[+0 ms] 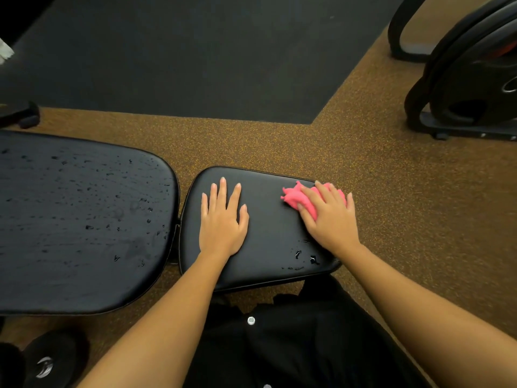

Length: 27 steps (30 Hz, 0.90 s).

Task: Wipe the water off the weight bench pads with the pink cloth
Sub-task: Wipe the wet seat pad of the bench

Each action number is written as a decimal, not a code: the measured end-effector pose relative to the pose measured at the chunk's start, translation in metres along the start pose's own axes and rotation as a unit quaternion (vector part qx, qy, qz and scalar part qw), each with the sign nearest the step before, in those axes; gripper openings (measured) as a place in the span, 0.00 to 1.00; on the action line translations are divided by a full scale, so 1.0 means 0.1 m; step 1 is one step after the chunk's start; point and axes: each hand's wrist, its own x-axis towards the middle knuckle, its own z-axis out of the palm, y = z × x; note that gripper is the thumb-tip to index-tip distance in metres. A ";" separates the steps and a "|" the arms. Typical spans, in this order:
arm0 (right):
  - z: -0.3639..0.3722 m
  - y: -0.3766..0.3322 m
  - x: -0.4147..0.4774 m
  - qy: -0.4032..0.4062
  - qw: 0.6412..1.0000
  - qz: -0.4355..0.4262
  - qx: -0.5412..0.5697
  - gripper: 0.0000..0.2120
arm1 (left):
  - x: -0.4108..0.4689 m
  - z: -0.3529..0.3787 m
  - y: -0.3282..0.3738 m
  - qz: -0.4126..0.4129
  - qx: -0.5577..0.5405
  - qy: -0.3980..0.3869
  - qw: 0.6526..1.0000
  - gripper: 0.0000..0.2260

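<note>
Two black bench pads lie side by side. The small seat pad (268, 219) is in the middle, with a few water drops near its front right corner. My left hand (222, 219) rests flat on its left half, fingers spread, holding nothing. My right hand (328, 214) presses the bunched pink cloth (296, 198) onto the pad's far right corner. The large back pad (84, 219) to the left is covered with many water drops.
Brown speckled floor surrounds the bench, with a dark mat (195, 57) beyond. A rack of black weight plates (475, 79) stands at the far right. A black shoe (47, 362) shows at the bottom left, and dark clothing sits below the seat pad.
</note>
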 end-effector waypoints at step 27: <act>-0.04 -0.21 -0.65 -0.028 0.997 0.030 0.063 0.25 | 0.01 0.00 0.00 0.000 -0.003 0.004 1.000 0.25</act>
